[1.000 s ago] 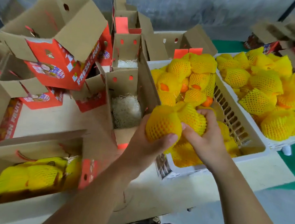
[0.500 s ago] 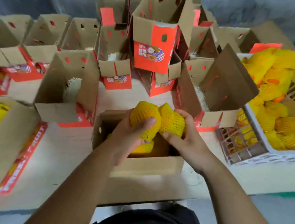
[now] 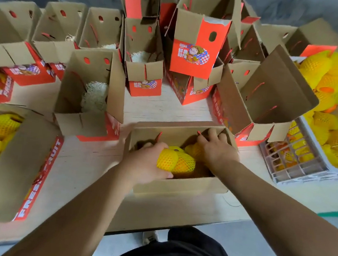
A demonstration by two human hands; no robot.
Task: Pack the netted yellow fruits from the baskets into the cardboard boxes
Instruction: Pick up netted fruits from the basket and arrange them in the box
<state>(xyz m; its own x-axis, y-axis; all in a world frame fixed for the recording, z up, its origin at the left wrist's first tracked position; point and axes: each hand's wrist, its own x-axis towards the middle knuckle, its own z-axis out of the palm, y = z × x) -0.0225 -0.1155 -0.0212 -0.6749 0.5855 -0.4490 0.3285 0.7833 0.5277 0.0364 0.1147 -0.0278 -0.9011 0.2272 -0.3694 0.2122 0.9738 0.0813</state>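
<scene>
- Cardboard, brown and open-topped: the near box (image 3: 174, 189) sits at the table's near edge, and both hands are inside it.
- The left hand (image 3: 145, 164) curls round a netted yellow fruit (image 3: 167, 159), setting it low in the box.
- The right hand (image 3: 216, 149) lies over a second fruit (image 3: 193, 150) at the far right corner; whether it grips or only presses cannot be told.
- The white basket (image 3: 307, 170), well stocked, stands to the right.
- Risk: forcing fruit into the tight corner could tear the netting or bruise the fruit.
- A push might slide the box off the edge.
</scene>
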